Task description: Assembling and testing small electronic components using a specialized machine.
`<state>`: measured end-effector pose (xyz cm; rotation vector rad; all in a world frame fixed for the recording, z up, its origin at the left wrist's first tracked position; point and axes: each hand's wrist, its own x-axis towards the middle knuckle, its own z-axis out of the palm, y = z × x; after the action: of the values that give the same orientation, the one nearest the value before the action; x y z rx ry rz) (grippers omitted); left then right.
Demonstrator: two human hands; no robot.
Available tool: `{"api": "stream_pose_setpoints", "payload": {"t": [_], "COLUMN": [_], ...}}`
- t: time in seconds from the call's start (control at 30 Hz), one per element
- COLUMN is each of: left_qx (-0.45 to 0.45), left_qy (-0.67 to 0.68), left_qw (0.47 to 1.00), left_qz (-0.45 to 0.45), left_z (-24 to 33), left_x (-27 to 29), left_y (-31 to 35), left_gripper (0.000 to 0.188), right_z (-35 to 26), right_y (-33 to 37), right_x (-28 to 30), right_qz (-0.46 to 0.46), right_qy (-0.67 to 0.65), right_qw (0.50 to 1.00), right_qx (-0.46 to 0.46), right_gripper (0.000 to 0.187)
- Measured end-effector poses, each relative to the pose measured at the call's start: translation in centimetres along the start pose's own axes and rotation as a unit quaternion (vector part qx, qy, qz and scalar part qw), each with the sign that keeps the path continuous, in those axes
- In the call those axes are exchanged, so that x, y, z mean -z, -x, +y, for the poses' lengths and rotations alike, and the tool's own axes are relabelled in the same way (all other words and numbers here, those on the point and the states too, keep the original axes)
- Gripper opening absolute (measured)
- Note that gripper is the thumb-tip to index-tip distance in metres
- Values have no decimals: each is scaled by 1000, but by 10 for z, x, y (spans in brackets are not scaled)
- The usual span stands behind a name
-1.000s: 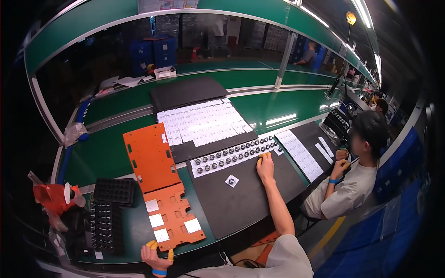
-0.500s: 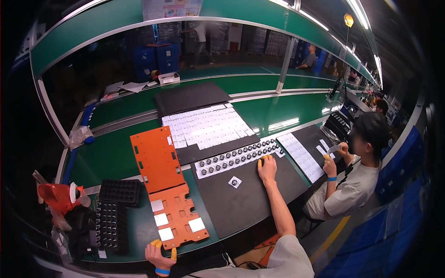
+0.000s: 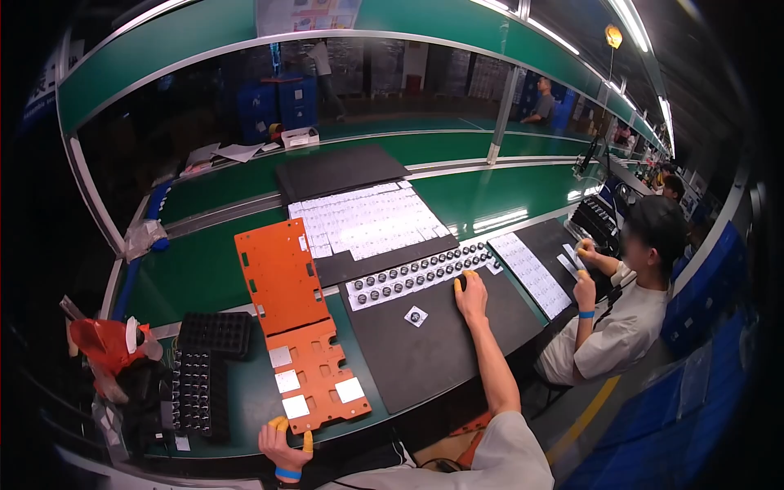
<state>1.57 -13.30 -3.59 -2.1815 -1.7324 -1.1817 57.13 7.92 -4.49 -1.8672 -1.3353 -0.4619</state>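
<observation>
Orange fixture (image 3: 299, 314) lies open, bearing white squares (image 3: 349, 390)

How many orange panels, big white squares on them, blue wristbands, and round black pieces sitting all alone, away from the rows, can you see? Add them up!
Orange panels: 2
Big white squares on them: 4
Blue wristbands: 2
Lone round black piece: 1
Total: 9

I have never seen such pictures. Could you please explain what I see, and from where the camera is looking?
No machine here: these are a person's own hands, in yellow finger covers. A fisheye camera on the head looks down and bends straight edges. The left hand, partly open, is at the near edge of the orange board, which bears white squares. The right hand is over the black mat, near rows of round black parts; I cannot tell whether it holds one.
</observation>
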Motion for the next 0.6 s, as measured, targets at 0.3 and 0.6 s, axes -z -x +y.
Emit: {"api": "stream_pose_setpoints", "payload": {"t": [0.3,0.6], "left_qx": [-9,-13], "left_qy": [5,12], "left_qw": [1000,1000], "left_qz": [4,-1], "left_z": [1,0], "left_x": [3,3], "left_y": [-5,-4], "left_gripper": [50,48], "right_z": [-28,-24], "right_y": [-2,-1], "right_x": [18,16], "right_qz": [-71,-84], "right_qy": [-53,-76], "right_qw": [995,989], "right_qx": [49,100], "right_gripper": [17,23]}}
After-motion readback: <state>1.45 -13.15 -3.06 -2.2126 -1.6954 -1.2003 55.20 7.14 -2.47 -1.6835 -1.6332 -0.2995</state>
